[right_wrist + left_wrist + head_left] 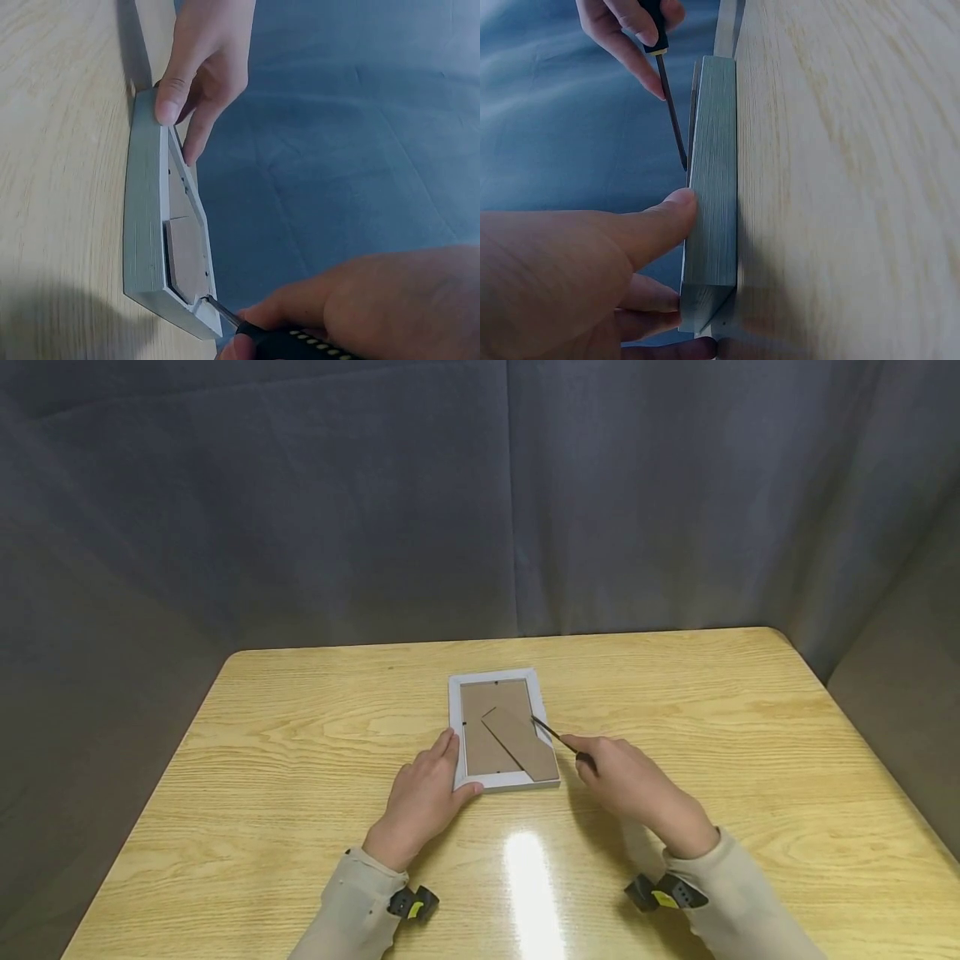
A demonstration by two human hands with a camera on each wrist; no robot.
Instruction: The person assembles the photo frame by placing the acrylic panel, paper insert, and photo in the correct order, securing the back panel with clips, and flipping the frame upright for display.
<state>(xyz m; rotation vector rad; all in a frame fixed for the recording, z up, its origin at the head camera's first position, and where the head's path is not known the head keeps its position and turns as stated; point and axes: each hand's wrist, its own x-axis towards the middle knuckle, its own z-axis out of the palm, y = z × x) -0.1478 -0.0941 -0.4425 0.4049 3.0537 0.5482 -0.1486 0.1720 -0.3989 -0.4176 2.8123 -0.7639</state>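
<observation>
A picture frame with a white-grey border lies face down on the table. Its brown backing board carries a brown easel stand lying slantwise over it. My left hand holds the near left corner, fingers along the left side and thumb on the near edge. In my right hand is a slim screwdriver, its dark handle dotted yellow. Its tip meets the inner right edge of the frame, beside the stand, where small dark tabs sit around the board.
The wooden table has rounded far corners. Dark grey curtains hang behind it and on both sides. Each wrist wears a black band with a small camera.
</observation>
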